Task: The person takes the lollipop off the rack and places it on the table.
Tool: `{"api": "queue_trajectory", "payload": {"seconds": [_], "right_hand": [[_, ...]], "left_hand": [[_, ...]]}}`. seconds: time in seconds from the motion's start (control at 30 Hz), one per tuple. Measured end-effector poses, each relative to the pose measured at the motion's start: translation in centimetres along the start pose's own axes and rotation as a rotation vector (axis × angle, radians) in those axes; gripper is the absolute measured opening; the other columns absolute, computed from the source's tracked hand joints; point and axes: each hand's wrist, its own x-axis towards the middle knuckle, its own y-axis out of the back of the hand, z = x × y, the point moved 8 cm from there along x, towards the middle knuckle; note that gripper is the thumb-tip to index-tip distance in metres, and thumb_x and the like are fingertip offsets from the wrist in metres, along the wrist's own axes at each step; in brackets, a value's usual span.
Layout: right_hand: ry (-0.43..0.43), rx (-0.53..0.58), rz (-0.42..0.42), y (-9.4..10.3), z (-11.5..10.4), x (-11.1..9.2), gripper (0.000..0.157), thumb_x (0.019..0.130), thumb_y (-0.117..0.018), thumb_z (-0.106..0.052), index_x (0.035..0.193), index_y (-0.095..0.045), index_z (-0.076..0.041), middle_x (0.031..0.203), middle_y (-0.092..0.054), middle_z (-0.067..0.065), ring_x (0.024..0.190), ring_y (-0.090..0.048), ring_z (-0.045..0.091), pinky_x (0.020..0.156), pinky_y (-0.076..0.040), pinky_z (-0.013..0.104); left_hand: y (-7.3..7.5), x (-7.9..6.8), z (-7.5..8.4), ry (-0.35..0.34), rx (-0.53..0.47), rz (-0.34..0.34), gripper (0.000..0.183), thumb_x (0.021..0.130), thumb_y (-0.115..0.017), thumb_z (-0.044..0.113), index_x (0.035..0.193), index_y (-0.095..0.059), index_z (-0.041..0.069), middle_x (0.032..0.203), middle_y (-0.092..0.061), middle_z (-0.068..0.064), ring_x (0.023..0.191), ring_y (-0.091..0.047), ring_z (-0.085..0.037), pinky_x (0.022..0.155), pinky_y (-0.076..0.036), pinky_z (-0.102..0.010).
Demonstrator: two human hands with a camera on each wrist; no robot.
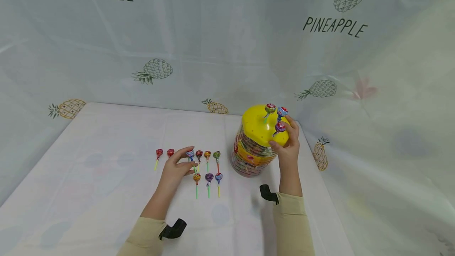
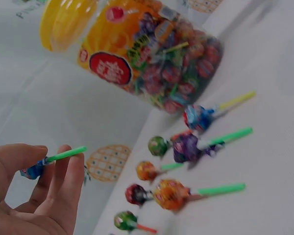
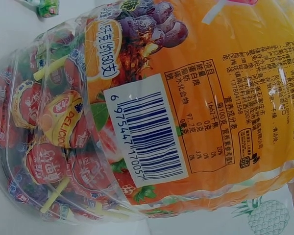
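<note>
Left hand (image 1: 175, 169): I confirm its thumb and fingertips pinch one blue lollipop (image 2: 33, 170). Right hand (image 1: 288, 141): thumb and fingers curve around the rim of the yellow lid (image 1: 257, 123) on the candy jar (image 1: 250, 157); I cannot tell how firmly. Done: three lollipops (image 1: 270, 108) stand on the lid, beside the right fingers. Left, in my judgement: the pinched piece, plus two red lollipops (image 1: 159, 152) left of the left hand and the rows of loose lollipops (image 1: 209, 177) right of it. I rate progress as early.
</note>
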Motion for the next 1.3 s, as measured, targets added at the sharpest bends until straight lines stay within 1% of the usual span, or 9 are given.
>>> {"api": "queue_trajectory", "payload": {"seconds": [0.13,0.23,0.43,0.6,0.73,0.83,1.0,1.1,1.3], "right_hand": [[0.002,-0.001,0.000,0.0,0.0,0.0,0.050,0.080,-0.082,-0.017,0.125,-0.062,-0.007,0.149,-0.030,0.009,0.135,-0.033,0.032,0.100,-0.044,0.029],[0.008,-0.006,0.000,0.0,0.0,0.0,0.050,0.080,-0.082,-0.018,0.124,-0.062,-0.007,0.149,-0.030,0.009,0.135,-0.033,0.032,0.100,-0.044,0.028],[0.005,-0.010,-0.007,-0.3,-0.2,0.0,0.047,0.082,-0.081,-0.017,0.124,-0.063,-0.010,0.150,-0.029,0.010,0.135,-0.033,0.032,0.100,-0.044,0.029],[-0.019,-0.010,0.005,-0.2,-0.2,-0.1,0.046,0.082,-0.080,-0.012,0.125,-0.063,-0.009,0.150,-0.029,0.008,0.135,-0.034,0.031,0.099,-0.044,0.028],[-0.011,-0.017,0.009,-0.1,0.0,0.0,0.050,0.080,-0.082,-0.019,0.124,-0.061,-0.006,0.149,-0.030,0.009,0.135,-0.034,0.032,0.099,-0.044,0.028],[-0.005,-0.026,0.013,0.1,0.1,0.0,0.053,0.079,-0.082,-0.022,0.124,-0.060,-0.004,0.149,-0.031,0.009,0.134,-0.034,0.032,0.099,-0.044,0.028],[-0.006,-0.020,0.011,0.1,0.2,0.0,0.053,0.080,-0.082,-0.020,0.124,-0.059,-0.002,0.149,-0.031,0.008,0.134,-0.034,0.032,0.099,-0.044,0.028],[-0.008,-0.017,0.012,0.1,0.1,0.1,0.051,0.080,-0.082,-0.017,0.124,-0.060,-0.003,0.149,-0.031,0.009,0.134,-0.034,0.032,0.099,-0.045,0.028],[-0.014,-0.010,0.007,0.0,0.1,0.1,0.047,0.082,-0.080,-0.015,0.124,-0.062,-0.007,0.150,-0.030,0.010,0.134,-0.035,0.032,0.099,-0.045,0.029]], "left_hand": [[1.1,0.0,-1.7,0.049,0.018,0.025,0.051,0.090,-0.061,-0.005,0.137,-0.056,0.014,0.125,-0.048,-0.018,0.089,-0.069,-0.023,0.074,-0.057,-0.033],[1.7,-0.1,-2.7,0.076,0.059,0.041,0.053,0.090,-0.060,-0.006,0.139,-0.054,0.013,0.124,-0.047,-0.020,0.085,-0.069,-0.024,0.072,-0.058,-0.033],[2.6,-0.3,-4.6,0.127,0.114,0.070,0.059,0.086,-0.060,-0.009,0.140,-0.050,0.011,0.124,-0.051,-0.023,0.075,-0.067,-0.018,0.065,-0.057,-0.029],[3.0,-0.5,-5.8,0.166,0.175,0.079,0.057,0.081,-0.065,-0.007,0.134,-0.057,0.011,0.120,-0.056,-0.018,0.073,-0.065,-0.014,0.062,-0.055,-0.026],[3.0,-0.5,-6.1,0.153,0.199,0.069,0.055,0.079,-0.069,-0.007,0.130,-0.060,0.009,0.113,-0.059,-0.018,0.071,-0.065,-0.015,0.062,-0.055,-0.027],[3.0,-0.3,-6.1,0.131,0.262,0.055,0.051,0.079,-0.072,-0.006,0.127,-0.061,0.006,0.108,-0.061,-0.018,0.067,-0.065,-0.015,0.060,-0.055,-0.027],[2.9,-0.1,-6.1,0.128,0.376,0.020,0.049,0.078,-0.076,-0.004,0.125,-0.063,0.005,0.098,-0.061,-0.015,0.063,-0.062,-0.016,0.058,-0.055,-0.029],[2.7,-0.1,-6.2,0.139,0.426,-0.011,0.050,0.078,-0.077,-0.004,0.125,-0.063,0.005,0.094,-0.060,-0.012,0.062,-0.061,-0.015,0.059,-0.055,-0.029],[2.4,0.1,-6.2,0.122,0.513,-0.055,0.048,0.079,-0.077,-0.001,0.124,-0.062,0.005,0.090,-0.060,-0.008,0.060,-0.061,-0.014,0.057,-0.054,-0.028]]}}
